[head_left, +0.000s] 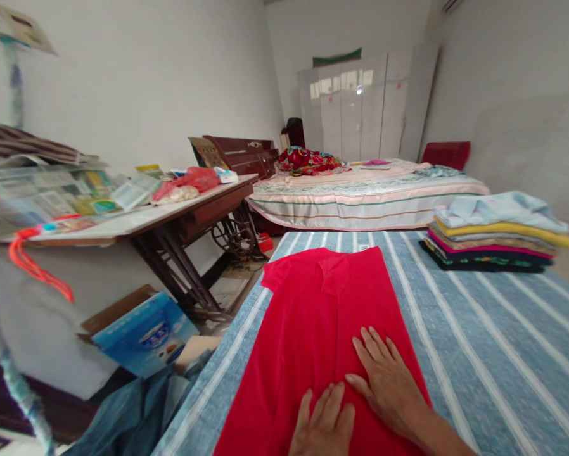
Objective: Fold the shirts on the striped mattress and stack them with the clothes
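A red collared shirt (308, 329) lies spread on a blue-and-white striped bed cover (436, 316). Its collar and one short sleeve are at the far end, and its right side looks folded inward along a straight edge. Flat on the lower middle of the cloth rests my left hand (323, 423), fingers outstretched, its wrist cut off by the bottom edge. My right hand (389, 380) presses on the right half of the shirt, fingers spread. Neither hand grips the fabric.
To the right sits a stack of folded clothes (493, 237). A sewing machine table (184, 212) with bags and boxes on it stands left. Below it are a blue carton (146, 335) and dark blue cloth (132, 411). Another bed (360, 196) and a wardrobe (351, 114) are behind.
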Demonstrator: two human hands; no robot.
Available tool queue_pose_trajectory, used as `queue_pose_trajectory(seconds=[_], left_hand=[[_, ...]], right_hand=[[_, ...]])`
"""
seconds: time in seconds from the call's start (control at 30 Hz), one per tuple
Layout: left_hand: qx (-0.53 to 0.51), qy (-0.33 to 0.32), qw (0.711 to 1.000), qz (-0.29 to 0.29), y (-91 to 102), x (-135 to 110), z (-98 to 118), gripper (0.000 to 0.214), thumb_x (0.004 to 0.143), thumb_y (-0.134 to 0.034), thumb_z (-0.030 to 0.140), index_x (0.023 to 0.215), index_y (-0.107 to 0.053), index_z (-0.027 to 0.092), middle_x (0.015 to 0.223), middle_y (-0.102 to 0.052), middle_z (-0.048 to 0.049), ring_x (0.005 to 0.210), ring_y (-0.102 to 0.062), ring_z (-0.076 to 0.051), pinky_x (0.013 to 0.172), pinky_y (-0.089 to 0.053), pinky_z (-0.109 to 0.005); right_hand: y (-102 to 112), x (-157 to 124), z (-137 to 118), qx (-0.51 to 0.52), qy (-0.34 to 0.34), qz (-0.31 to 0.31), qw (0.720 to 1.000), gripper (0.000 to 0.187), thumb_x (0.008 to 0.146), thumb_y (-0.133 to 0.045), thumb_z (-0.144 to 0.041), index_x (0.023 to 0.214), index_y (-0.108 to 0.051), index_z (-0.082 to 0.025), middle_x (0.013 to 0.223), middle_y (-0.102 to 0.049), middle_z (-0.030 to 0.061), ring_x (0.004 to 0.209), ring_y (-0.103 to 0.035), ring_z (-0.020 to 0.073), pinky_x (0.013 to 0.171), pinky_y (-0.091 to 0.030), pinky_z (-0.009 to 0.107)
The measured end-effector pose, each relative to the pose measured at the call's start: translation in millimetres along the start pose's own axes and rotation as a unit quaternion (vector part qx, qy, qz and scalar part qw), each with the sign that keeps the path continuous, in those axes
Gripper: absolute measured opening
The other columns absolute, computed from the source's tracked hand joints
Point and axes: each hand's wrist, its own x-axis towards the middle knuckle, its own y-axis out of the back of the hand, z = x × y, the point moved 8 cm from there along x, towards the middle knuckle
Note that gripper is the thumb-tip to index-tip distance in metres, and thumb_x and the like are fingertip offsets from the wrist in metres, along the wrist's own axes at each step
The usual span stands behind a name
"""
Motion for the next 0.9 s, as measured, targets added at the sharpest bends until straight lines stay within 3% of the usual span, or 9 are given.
queue_pose_trajectory(seconds=[0.1, 0.27, 0.43, 0.67, 0.73, 0.8, 0.83, 0.9], left_hand=[[-0.077, 0.002, 0.995, -0.055, 21.3, 28, 3, 0.05, 0.082, -0.052, 0.051, 0.122, -0.053, 0.022, 0.135, -0.049, -0.0112, 0.123, -0.047, -0.026, 0.102, -0.039, -0.046], [-0.174, 0.089, 0.973, -0.123, 36.6, 74, 10, 0.055, 0.085, -0.047, 0.046, 0.132, -0.045, 0.017, 0.142, -0.04, -0.0114, 0.132, -0.034, -0.025, 0.11, -0.024, -0.049], [-0.186, 0.142, 0.964, -0.124, 14.6, 90, 1, 0.054, 0.089, -0.04, 0.04, 0.135, -0.042, 0.011, 0.145, -0.034, -0.0145, 0.134, -0.029, -0.027, 0.11, -0.023, -0.049], [-0.204, 0.131, 0.965, -0.099, -16.0, 82, -9, 0.054, 0.088, -0.041, 0.038, 0.134, -0.042, 0.01, 0.142, -0.039, -0.0154, 0.133, -0.032, -0.026, 0.11, -0.022, -0.051], [-0.235, 0.144, 0.958, -0.08, -7.7, 85, -9, 0.052, 0.086, -0.043, 0.036, 0.131, -0.046, 0.01, 0.14, -0.042, -0.0161, 0.132, -0.034, -0.028, 0.11, -0.022, -0.05], [-0.305, 0.149, 0.94, -0.042, 15.9, 93, -3, 0.046, 0.084, -0.045, 0.035, 0.123, -0.053, 0.011, 0.134, -0.049, -0.0162, 0.126, -0.042, -0.028, 0.108, -0.027, -0.047], [-0.357, 0.146, 0.922, -0.02, 31.9, 96, 3, 0.042, 0.083, -0.046, 0.035, 0.118, -0.057, 0.012, 0.128, -0.054, -0.0158, 0.121, -0.047, -0.027, 0.105, -0.032, -0.045], [-0.503, 0.117, 0.856, -0.01, 62.1, 100, 24, 0.036, 0.085, -0.044, 0.038, 0.103, -0.064, 0.014, 0.106, -0.066, -0.012, 0.101, -0.06, -0.024, 0.093, -0.044, -0.038]], right_hand=[[-1, 1, -1, -0.012, 0.011, 0.004, 1.0, 0.06, 0.089, -0.037, -0.05, 0.138, -0.04, -0.014, 0.146, -0.03, 0.0132, 0.136, -0.02, 0.0299, 0.108, -0.021, 0.05], [-11, 1, 2, -0.044, 0.031, 0.026, 0.998, 0.054, 0.086, -0.042, -0.032, 0.138, -0.04, -0.018, 0.147, -0.029, 0.0104, 0.136, -0.021, 0.0294, 0.107, -0.023, 0.05], [-11, 0, 1, -0.035, 0.037, 0.055, 0.997, 0.057, 0.084, -0.041, -0.023, 0.14, -0.035, -0.021, 0.147, -0.029, 0.0084, 0.136, -0.022, 0.0287, 0.107, -0.023, 0.05], [-2, -1, -1, -0.011, 0.023, 0.037, 0.999, 0.055, 0.086, -0.038, -0.025, 0.14, -0.036, -0.019, 0.146, -0.03, 0.0099, 0.135, -0.023, 0.0285, 0.108, -0.021, 0.05], [-4, -1, -1, -0.017, 0.028, 0.046, 0.998, 0.056, 0.085, -0.039, -0.025, 0.14, -0.035, -0.02, 0.146, -0.029, 0.0099, 0.136, -0.022, 0.029, 0.108, -0.022, 0.051], [-10, -1, 0, -0.028, 0.034, 0.06, 0.997, 0.056, 0.084, -0.042, -0.023, 0.14, -0.037, -0.02, 0.146, -0.029, 0.0099, 0.136, -0.021, 0.0297, 0.107, -0.022, 0.051], [-15, 0, 1, -0.033, 0.037, 0.066, 0.997, 0.056, 0.083, -0.043, -0.022, 0.139, -0.038, -0.02, 0.146, -0.03, 0.0094, 0.136, -0.021, 0.0298, 0.107, -0.023, 0.051], [-24, 4, 4, -0.041, 0.035, 0.072, 0.996, 0.055, 0.083, -0.044, -0.022, 0.137, -0.041, -0.021, 0.145, -0.032, 0.008, 0.134, -0.025, 0.0299, 0.107, -0.024, 0.051]])
